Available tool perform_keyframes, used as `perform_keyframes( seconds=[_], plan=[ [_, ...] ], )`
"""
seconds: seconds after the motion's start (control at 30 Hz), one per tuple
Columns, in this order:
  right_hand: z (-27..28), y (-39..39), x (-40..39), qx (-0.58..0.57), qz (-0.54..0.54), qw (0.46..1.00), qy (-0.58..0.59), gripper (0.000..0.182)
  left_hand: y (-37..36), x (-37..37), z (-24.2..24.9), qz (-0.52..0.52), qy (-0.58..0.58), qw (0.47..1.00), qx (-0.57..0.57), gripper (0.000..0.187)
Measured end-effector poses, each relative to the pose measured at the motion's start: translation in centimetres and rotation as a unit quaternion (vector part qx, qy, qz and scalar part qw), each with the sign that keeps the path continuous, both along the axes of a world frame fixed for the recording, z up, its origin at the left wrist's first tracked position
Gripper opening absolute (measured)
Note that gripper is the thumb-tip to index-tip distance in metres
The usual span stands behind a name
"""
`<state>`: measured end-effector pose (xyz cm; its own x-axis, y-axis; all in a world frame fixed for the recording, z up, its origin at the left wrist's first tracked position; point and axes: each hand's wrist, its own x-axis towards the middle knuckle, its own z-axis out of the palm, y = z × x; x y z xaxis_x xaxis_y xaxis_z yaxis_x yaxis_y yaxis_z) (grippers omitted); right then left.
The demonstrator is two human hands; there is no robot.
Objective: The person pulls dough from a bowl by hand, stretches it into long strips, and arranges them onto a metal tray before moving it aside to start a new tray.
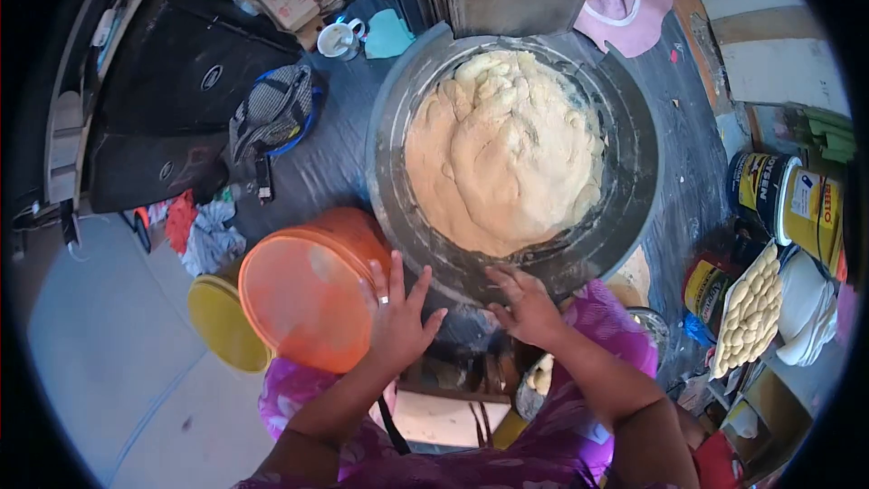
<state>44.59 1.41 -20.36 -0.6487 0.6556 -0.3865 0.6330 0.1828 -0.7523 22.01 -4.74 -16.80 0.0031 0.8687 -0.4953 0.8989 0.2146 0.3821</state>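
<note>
Lying heaped in the wide basin (387, 154), the pale dough (520, 154) seems between handlings; the right hand (529, 312), open and gripping nothing, is at the near rim; the left hand (403, 330), spread and empty, is beside the orange bucket (303, 299), contact unclear; touching dough would call for reaching inward over that rim.
</note>
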Motion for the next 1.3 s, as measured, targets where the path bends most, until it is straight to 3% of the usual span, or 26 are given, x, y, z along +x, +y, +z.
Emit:
perform_keyframes(
  seconds=[0.13,0.23,0.4,0.47,0.5,0.53,0.63,0.73,0.87,0.93,1.07,1.13,1.17,1.23,1.3],
  plan=[
    [-1.9,0.8,0.6,0.065,-0.004,0.995,-0.077,0.062,-0.1,-0.1,-2.4,-0.029,0.006,0.999,0.024,0.066],
    [-1.2,0.9,-0.4,0.049,-0.027,0.997,-0.051,0.068,-1.0,0.1,-3.4,-0.050,-0.004,0.997,0.056,0.065],
    [0.1,-1.0,-2.2,0.124,-0.011,0.992,0.005,0.068,-2.3,0.4,-3.3,-0.086,-0.014,0.988,0.130,0.062],
    [1.0,-1.9,-3.1,0.161,0.045,0.986,0.027,0.067,-2.3,0.2,-3.1,-0.109,-0.001,0.983,0.148,0.062],
    [2.1,-2.5,-3.6,0.139,0.078,0.986,-0.039,0.066,-2.7,0.2,-2.6,-0.109,0.011,0.978,0.178,0.062],
    [2.4,-3.6,-3.7,0.148,0.080,0.985,-0.033,0.066,-3.4,0.5,-2.1,-0.107,0.019,0.976,0.186,0.062],
    [0.5,-4.4,-3.6,0.186,0.141,0.972,-0.009,0.063,-4.4,1.3,-1.6,-0.120,0.095,0.972,0.179,0.066],
    [-0.4,-5.3,-4.3,0.201,0.147,0.967,-0.052,0.062,-7.0,1.3,-1.9,-0.080,0.141,0.970,0.180,0.077],
    [-1.1,-6.2,-4.8,0.223,0.155,0.961,-0.051,0.065,-10.3,-0.1,-1.9,0.027,0.184,0.977,0.100,0.091],
    [-1.0,-6.8,-5.1,0.238,0.172,0.955,-0.049,0.063,-12.8,-0.2,-2.5,0.137,0.165,0.974,0.076,0.082],
    [0.1,-7.3,-5.6,0.242,0.204,0.948,-0.038,0.060,-13.0,-1.4,-6.2,0.172,0.065,0.983,0.020,0.064],
    [0.3,-7.3,-5.7,0.259,0.207,0.943,-0.023,0.060,-11.1,-1.4,-6.1,0.141,0.088,0.972,0.167,0.040],
    [0.8,-7.2,-5.9,0.261,0.199,0.944,-0.037,0.060,-9.9,-1.2,-5.4,0.150,0.083,0.969,0.180,0.029],
    [1.3,-7.2,-5.9,0.256,0.197,0.945,-0.055,0.060,-8.0,-0.7,-5.4,0.220,0.069,0.956,0.182,0.028],
    [1.9,-6.8,-5.7,0.255,0.156,0.953,-0.055,0.061,-7.2,-1.2,-5.7,0.201,0.051,0.963,0.170,0.031]
  ],
)
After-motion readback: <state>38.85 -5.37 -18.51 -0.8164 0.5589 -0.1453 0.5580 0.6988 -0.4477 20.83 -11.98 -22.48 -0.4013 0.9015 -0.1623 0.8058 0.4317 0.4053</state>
